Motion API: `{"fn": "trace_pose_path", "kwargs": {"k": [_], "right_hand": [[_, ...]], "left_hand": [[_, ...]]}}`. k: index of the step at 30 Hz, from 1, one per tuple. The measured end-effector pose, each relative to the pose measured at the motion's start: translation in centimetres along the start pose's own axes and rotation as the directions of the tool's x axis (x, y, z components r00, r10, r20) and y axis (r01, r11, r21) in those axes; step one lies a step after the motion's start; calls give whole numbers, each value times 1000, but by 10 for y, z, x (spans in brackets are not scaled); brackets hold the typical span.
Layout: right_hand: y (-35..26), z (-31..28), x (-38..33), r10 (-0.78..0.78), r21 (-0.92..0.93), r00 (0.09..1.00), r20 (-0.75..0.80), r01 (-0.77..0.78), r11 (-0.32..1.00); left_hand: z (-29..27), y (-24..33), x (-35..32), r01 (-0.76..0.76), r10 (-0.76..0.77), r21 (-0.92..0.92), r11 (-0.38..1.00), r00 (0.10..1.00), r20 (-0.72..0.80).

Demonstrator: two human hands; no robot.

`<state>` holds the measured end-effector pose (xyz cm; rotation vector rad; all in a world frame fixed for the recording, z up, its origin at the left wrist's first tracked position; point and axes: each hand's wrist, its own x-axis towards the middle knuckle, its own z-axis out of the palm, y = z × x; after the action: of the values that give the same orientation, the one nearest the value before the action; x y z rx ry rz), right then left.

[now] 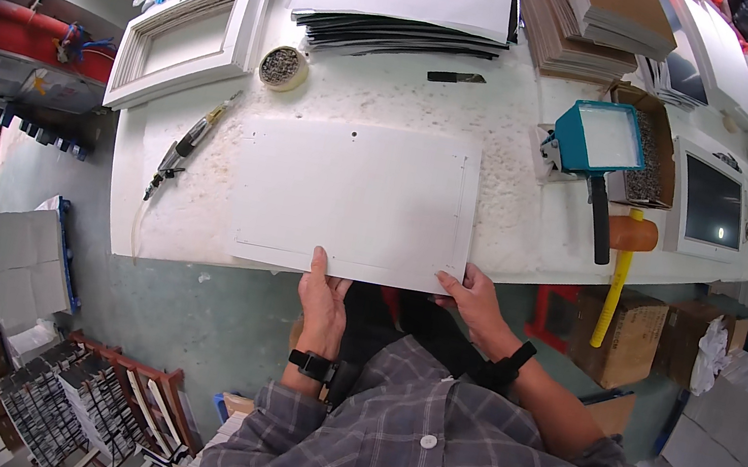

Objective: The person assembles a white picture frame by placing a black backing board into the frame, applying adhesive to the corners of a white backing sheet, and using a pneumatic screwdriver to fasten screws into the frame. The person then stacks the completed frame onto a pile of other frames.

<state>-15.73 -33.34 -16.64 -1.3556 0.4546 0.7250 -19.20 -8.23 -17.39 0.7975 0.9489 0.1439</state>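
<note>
White workbench (518,209): one board (355,198), left hand (322,299), right hand (472,299) gripping edge.

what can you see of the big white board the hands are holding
The white board is a large, flat rectangular sheet, matte like card or thin panel, lying flat on the white worktable. A faint line runs just inside its edges, and a small dark dot sits near the top middle. Its near edge reaches the table's front edge, where the left hand and right hand grip it, thumbs on top. Nothing rests on it.
</note>
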Motion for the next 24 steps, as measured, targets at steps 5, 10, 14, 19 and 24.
{"fn": "trace_pose_path", "kwargs": {"k": [5, 10, 14, 19, 24], "right_hand": [[-6, 5, -3, -23, -31, 999, -41, 22, 999], [-7, 2, 4, 192, 256, 966, -175, -143, 956], [-22, -2, -9, 224, 269, 965, -136, -182, 946], [-20, 1, -3, -19, -101, 987, -158, 3, 995], [-52, -12, 22, -234, -694, 956, -176, 48, 718]], "left_hand": [[0, 2, 1, 1, -1, 26, 1000, 1000, -4], [-2, 4, 0, 25, -24, 33, 999, 1000, -12], [3, 14, -2, 40, -41, 125, 991, 999, 5], [-8, 26, 2, 125, -146, 382, 916, 989, 27], [-5, 37, 7, 193, -283, 517, 834, 954, 100]]}}
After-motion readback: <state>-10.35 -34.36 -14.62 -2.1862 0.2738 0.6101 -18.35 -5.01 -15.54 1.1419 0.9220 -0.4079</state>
